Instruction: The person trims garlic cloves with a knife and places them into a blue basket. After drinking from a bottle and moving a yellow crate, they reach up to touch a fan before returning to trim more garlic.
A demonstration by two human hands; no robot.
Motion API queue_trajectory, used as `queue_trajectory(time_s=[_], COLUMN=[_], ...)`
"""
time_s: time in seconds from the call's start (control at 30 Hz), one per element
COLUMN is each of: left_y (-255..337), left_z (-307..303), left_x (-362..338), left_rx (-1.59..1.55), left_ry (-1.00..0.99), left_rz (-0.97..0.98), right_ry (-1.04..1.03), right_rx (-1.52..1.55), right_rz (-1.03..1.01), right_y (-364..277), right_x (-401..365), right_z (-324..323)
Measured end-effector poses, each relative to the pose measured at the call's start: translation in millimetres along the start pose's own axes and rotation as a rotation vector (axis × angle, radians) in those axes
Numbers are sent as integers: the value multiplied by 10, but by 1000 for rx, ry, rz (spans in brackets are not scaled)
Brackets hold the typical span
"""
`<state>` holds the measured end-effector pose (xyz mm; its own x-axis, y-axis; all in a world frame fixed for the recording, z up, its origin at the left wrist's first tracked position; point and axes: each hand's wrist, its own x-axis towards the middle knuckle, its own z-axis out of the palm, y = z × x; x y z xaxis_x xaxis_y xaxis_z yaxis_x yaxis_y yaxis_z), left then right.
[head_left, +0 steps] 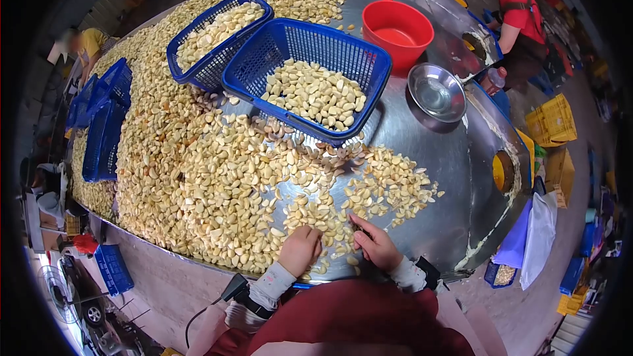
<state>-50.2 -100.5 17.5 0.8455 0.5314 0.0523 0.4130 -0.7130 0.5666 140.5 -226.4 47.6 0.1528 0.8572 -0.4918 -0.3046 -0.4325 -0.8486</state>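
My left hand (301,249) rests on the pale kernels (224,184) near the front edge of the metal table, its fingers curled in; whatever it holds, if anything, is hidden. Just to its right, my right hand (376,244) pinches a small dark object (358,227), too small to name, between thumb and fingers. Between and beyond both hands lie loose kernels. Farther up the table stands a blue basket (306,79) partly filled with kernels, and a second blue basket (221,39) with kernels is beside it to the left.
A red dipper (397,29) and a metal bowl (436,92) stand right of the baskets. Several blue baskets (102,132) sit at the left. One person (521,20) is at the right edge, another (89,43) at the far left. The table (435,237) has holes on its right side.
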Motion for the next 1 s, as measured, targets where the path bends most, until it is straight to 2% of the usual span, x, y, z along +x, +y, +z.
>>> queue_trajectory(time_s=[0.03,0.1,0.13,0.2,0.23,0.3,0.4,0.47,0.53,0.57,0.6,0.67,0.7,0.73,0.77,0.8,0.87,1.0], left_y=[3,-8,-18,-45,-21,74,43,39,101,66,63,84,115,173,228,274,373,412], left_z=[22,64,69,59,16,-87,23,45,-62,-124,-161,-207,-247,-301,-355,-408,-488,-490], left_x=[24,38,28,21,15,-53,-81,-12,53,130,184,244,270,300,323,340,356,358], left_rx=[-1,-863,-863,-597,-597,-32,130,72,-889,-1161,-1502,-1757,-1753,-1459,-1163,-1159,-832,-621], left_ry=[2,-30,-30,31,33,-109,-113,-20,-108,-171,-172,-133,-119,-41,27,30,137,215], left_rz=[4,-516,-518,-349,-348,-98,-29,16,-532,-687,-726,-584,-592,-462,-334,-335,-281,-220], right_ry=[-4,-4,-6,-3,4,17,20,54,-28,-91,-91,-54,-126,-139,-87,-28,-3,31], right_rx=[26,42,59,65,73,73,82,73,50,-5,-2,-360,-330,-327,-492,-658,-744,-874], right_rz=[30,21,15,9,-1,-5,14,17,-14,-38,-33,-537,-306,-307,-405,-502,-554,-611], right_y=[9,3,3,-9,-20,-9,17,-11,4,9,22,-109,-268,-315,-348,-360,-337,-385], right_x=[2,-4,-10,-4,8,12,38,26,16,16,11,40,-56,-82,-91,-85,-63,-43], right_z=[-15,-9,-2,-11,-25,-72,-33,-43,1,-21,-7,101,102,141,167,178,195,231])
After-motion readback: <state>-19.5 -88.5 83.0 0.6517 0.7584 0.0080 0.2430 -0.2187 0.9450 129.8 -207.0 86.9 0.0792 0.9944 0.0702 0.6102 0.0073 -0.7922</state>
